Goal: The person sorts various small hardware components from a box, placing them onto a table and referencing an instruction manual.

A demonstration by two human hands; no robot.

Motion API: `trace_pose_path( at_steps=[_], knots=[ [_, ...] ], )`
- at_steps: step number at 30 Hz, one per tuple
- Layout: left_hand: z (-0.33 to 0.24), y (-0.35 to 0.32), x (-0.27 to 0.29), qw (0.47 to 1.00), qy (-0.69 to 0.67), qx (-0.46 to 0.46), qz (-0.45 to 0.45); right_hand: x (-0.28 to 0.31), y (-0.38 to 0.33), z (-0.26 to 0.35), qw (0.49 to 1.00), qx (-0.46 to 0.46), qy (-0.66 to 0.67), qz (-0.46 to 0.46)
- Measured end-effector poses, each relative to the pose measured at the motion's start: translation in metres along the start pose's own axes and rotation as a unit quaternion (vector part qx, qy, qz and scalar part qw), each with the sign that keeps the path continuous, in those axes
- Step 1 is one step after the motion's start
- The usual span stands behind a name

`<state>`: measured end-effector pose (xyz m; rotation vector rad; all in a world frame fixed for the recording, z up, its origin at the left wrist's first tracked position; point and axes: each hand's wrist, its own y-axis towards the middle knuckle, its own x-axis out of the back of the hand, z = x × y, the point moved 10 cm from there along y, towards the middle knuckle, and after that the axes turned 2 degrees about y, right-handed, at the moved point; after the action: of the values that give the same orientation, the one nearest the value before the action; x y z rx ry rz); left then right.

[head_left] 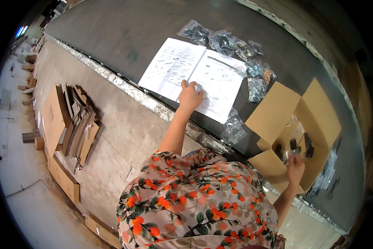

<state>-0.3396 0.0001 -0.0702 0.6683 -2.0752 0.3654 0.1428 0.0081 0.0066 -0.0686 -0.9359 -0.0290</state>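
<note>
An open instruction booklet [163,68] with line drawings lies on the dark table. My left hand [190,97] rests on its lower middle, by the fold, with the fingers apart and nothing held. To the right stands an open cardboard box [273,110], its flaps folded outward. Just inside its near side is my right hand [295,168], fingers pinched at the edge of a clear plastic bag [291,152] with a dark piece by it. Other dark parts [308,143] lie deeper in the box. The pinching fingertips are small and partly hidden.
Several clear bags of small hardware [236,46] lie beyond and right of the booklet. Another bag [234,132] sits near the table edge. More plastic bags [325,172] lie right of the box. Flattened cardboard [72,124] is stacked on the floor at left.
</note>
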Motion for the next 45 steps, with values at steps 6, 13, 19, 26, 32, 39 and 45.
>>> trace_pose_path(
  at_steps=[6, 13, 19, 26, 32, 39, 45],
  knots=[
    [0.003, 0.013, -0.024, 0.997, 0.043, -0.050, 0.050, -0.008, 0.003, -0.016, 0.978, -0.080, 0.157, 0.111],
    [0.020, 0.025, -0.021, 0.992, 0.034, -0.081, 0.086, 0.056, 0.029, -0.079, 0.961, -0.134, 0.240, -0.010],
    [-0.059, 0.006, 0.013, 0.980, 0.034, -0.194, -0.035, 0.070, 0.019, -0.098, 0.979, -0.108, 0.170, -0.012],
    [-0.169, -0.047, -0.007, 0.928, -0.288, -0.208, 0.112, 0.049, 0.032, -0.100, 0.994, -0.050, 0.049, 0.080],
    [-0.289, -0.131, -0.022, 0.856, -0.278, -0.392, 0.191, 0.034, 0.045, -0.110, 0.988, -0.040, -0.019, 0.147],
    [-0.337, -0.181, -0.094, 0.787, -0.157, -0.515, 0.301, 0.006, 0.045, -0.114, 0.975, -0.055, -0.063, 0.205],
    [-0.328, -0.216, -0.139, 0.706, 0.053, -0.591, 0.387, -0.007, 0.041, -0.121, 0.963, -0.049, -0.094, 0.248]
  ],
)
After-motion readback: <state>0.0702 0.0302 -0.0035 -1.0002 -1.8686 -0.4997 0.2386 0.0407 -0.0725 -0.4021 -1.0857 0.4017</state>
